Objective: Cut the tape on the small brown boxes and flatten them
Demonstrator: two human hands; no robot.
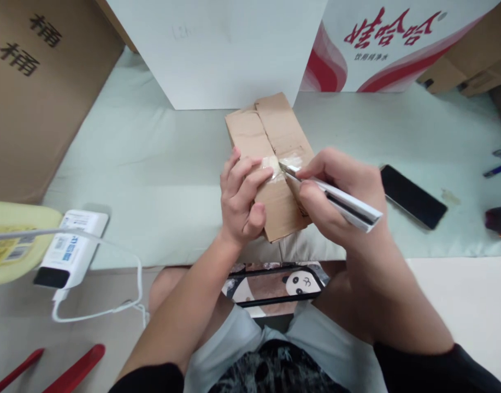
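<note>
A small brown cardboard box (254,128) lies at a slant in front of me, with clear tape (292,159) across its middle seam. My left hand (244,194) grips the box's left side, its fingers curled over the top and reaching the tape. In my right hand (342,188) is a white utility knife (352,210), held like a pen with the fingers closed round it. The knife's tip meets the tape at the seam, close to my left fingertips. My right hand covers part of the box's right edge.
Behind the box stand a large white panel (234,54) and a red-and-white carton (381,65). A black phone (414,196) lies to the right. On the left are a big brown carton (41,109), a yellow container (16,218) and a white power bank (76,245) with a cable.
</note>
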